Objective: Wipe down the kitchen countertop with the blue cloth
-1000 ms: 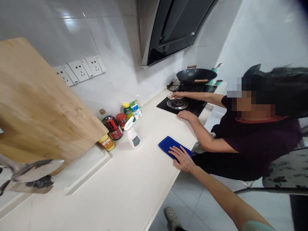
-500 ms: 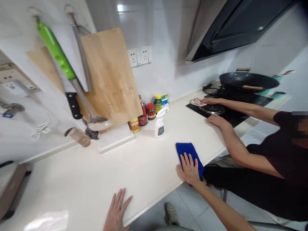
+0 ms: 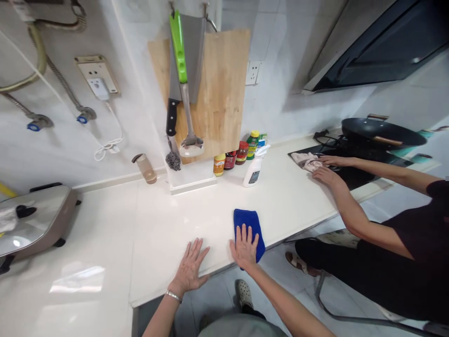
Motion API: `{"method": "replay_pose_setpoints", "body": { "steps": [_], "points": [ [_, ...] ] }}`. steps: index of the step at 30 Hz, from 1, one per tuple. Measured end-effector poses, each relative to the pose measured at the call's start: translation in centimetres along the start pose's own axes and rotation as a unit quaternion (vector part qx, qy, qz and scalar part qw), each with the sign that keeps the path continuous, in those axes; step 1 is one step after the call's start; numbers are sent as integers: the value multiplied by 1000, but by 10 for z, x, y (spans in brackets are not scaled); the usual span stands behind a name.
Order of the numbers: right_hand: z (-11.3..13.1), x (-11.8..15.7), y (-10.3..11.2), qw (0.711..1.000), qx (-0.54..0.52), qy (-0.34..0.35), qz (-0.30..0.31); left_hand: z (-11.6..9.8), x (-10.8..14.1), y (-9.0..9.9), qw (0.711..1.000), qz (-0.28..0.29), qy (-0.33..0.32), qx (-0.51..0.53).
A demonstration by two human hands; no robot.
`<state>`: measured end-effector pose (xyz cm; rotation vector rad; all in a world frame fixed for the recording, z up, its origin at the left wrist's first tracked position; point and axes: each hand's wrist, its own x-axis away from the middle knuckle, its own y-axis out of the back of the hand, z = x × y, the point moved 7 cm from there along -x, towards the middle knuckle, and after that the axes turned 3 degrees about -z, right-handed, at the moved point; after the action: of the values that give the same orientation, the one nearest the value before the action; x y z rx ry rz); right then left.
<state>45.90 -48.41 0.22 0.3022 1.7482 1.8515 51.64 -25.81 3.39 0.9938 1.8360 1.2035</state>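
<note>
My right hand [image 3: 244,250] lies flat with spread fingers on a folded blue cloth [image 3: 248,218] at the front edge of the white countertop [image 3: 157,220]. To its left, my left hand [image 3: 190,267] rests palm down on the bare counter, fingers apart, with a bracelet at the wrist. Behind the cloth stands a white spray bottle [image 3: 254,171], upright and touched by neither hand.
At right, another person's hands [image 3: 329,171] press a pale cloth [image 3: 306,161] on the black cooktop near a wok [image 3: 382,132]. Jars [image 3: 242,153] line the wall beside a hanging cutting board [image 3: 220,93]. An electric pan [image 3: 38,220] stands at left.
The view has turned left and levelled. My right hand and the blue cloth have slid left along the counter. My hands are closer together. The other person's cloth has shifted slightly.
</note>
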Motion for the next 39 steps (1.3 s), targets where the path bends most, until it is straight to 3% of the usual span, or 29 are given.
{"method": "replay_pose_setpoints", "body": {
  "steps": [7, 10, 12, 15, 18, 20, 24, 29, 34, 39],
  "points": [
    [116, 60, -1, 982, -155, 97, 50, 24, 50, 20, 987, -125, 82, 55],
    [135, 69, 3, 945, -295, 141, 30, 36, 64, 27, 978, -155, 131, 54],
    [120, 59, 5, 929, -345, 132, 8, 38, 64, 32, 971, -173, 152, 62],
    [63, 27, 8, 935, -344, 76, -36, 27, 46, 33, 968, -186, 150, 83],
    [6, -4, 11, 949, -305, 40, -73, 4, 14, 22, 974, -176, 114, 91],
    [-14, -16, 11, 958, -272, 43, -79, -11, -7, 8, 982, -149, 85, 76],
    [-19, -22, 6, 974, -208, 55, -75, -24, -29, -20, 994, -88, 58, 27],
    [-16, -20, 7, 983, -156, 58, -73, -25, -26, -28, 996, -65, 64, 4],
    [-23, -16, 14, 980, -160, 89, -77, -29, -2, -28, 996, -50, 69, 14],
    [-28, -13, 3, 975, -130, 123, -131, -1, 47, -15, 991, -55, 123, -22]
  ]
}}
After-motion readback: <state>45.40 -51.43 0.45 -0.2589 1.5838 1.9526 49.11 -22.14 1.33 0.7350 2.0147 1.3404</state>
